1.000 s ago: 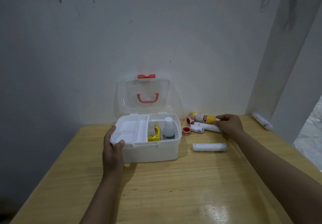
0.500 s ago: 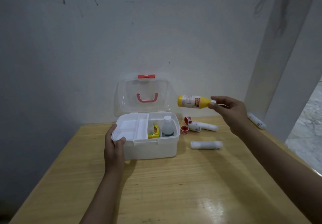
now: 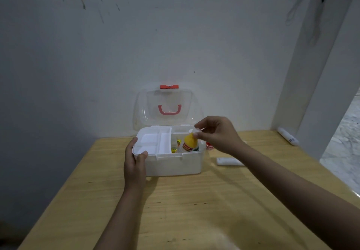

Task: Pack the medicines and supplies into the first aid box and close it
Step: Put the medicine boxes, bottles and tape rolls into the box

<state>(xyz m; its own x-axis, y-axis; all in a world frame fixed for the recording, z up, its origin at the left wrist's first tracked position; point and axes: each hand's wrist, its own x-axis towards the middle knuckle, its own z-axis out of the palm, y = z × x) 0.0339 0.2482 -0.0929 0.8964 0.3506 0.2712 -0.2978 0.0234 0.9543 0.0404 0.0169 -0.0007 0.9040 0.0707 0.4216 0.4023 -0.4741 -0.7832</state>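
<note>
The white first aid box (image 3: 175, 165) stands on the wooden table with its clear lid (image 3: 168, 105) upright against the wall. My left hand (image 3: 135, 160) grips the box's front left corner. My right hand (image 3: 216, 133) pinches the white cap of a yellow bottle (image 3: 190, 142), which hangs upright inside the box's right compartment. A small yellow pack (image 3: 178, 144) shows beside it; the white bottle behind is hidden. A white tray (image 3: 153, 140) covers the box's left side.
A white bandage roll (image 3: 229, 161) lies on the table right of the box. A small red-capped item (image 3: 209, 146) sits by the box's right wall. Another white roll (image 3: 288, 135) lies at the far right corner by the pillar. The table's right edge drops to a floor.
My right hand picked the yellow bottle up from the table, carried it left through the air and lowered it into the box's right compartment. My left hand kept its hold on the box.
</note>
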